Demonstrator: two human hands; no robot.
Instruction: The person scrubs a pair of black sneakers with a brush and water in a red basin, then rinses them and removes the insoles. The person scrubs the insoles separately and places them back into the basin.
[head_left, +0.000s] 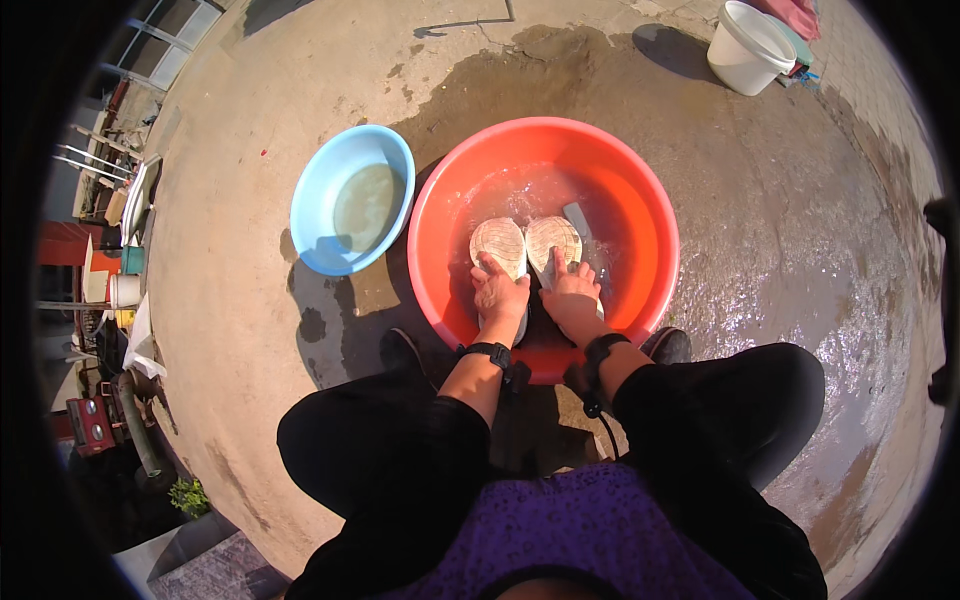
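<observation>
A large red plastic basin (652, 180) with water in it stands before me. Two shoes lie side by side in it, pale soles facing up: the left shoe (498, 236) and the right shoe (553, 234). My left hand (500, 291) grips the left shoe, fingers on the sole and round its edge. My right hand (571, 292) rests over the right shoe, one finger stretched along the sole; how far it wraps the shoe is hidden. Beyond the right shoe a grey flat-ended object (577, 220), perhaps a brush handle, lies partly in the water.
A light blue basin (311, 176) with cloudy water stands left of the red one. Farther off at the upper right is a white plastic bucket (739, 56). The concrete ground is wet on the right. Assorted household things line the far left, near a green plant (189, 496).
</observation>
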